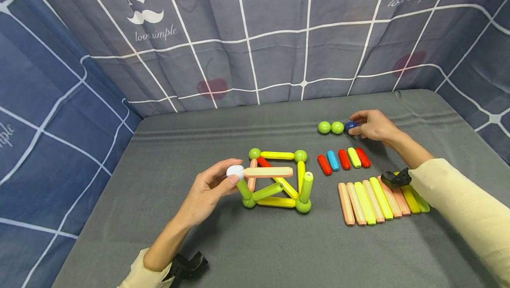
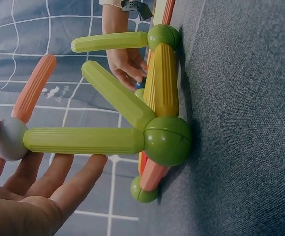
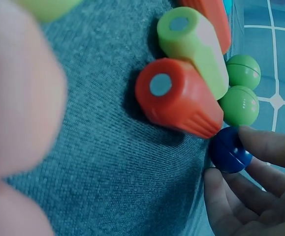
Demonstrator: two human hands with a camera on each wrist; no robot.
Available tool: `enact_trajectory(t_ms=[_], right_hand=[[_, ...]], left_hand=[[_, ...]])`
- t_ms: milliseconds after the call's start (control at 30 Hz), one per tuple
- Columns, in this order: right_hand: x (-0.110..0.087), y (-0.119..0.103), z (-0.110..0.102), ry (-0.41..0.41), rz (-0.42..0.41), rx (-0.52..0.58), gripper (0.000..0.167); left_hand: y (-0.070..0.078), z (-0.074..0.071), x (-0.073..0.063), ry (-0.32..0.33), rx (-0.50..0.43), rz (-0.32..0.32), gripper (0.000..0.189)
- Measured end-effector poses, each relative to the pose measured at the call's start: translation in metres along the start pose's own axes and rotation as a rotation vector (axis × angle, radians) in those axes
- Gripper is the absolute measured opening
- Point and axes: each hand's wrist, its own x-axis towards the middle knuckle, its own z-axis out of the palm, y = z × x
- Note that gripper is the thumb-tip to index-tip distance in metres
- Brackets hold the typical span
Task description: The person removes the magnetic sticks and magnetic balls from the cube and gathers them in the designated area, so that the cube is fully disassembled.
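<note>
Blue ball [image 1: 349, 126] sits near the table's [image 1: 279, 252] far edge, pinched in the grip of the right hand [image 1: 373, 126] beside two green balls [image 1: 337, 127]; the left hand's grip [image 1: 209, 192] clamps a white ball [image 1: 235, 171] atop the rod frame [image 1: 276, 202].

Free gap between frame [image 1: 276, 202], long rods [image 1: 381, 197]; upright rod [image 1: 306, 187] alongside.

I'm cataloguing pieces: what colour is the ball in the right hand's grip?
The ball is dark blue, clearest in the right wrist view.
</note>
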Motion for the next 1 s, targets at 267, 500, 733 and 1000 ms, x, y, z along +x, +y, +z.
enact_trajectory(t_ms=[267,500,733,1000], right_hand=[[-0.013,0.000,-0.002,0.010,0.000,0.007,0.054],[-0.039,-0.014,-0.002,0.080,-0.085,-0.027,0.049],[-0.082,-0.040,0.023,0.114,-0.196,-0.019,0.035],[-0.117,-0.068,0.066,-0.015,-0.279,0.172,0.031]], left_hand=[[-0.001,-0.001,-0.002,-0.003,-0.012,-0.010,0.036],[0.000,-0.002,-0.001,0.003,-0.009,0.004,0.035],[0.000,-0.001,-0.001,0.011,-0.003,0.000,0.035],[0.000,0.000,-0.002,0.015,0.004,-0.002,0.035]])
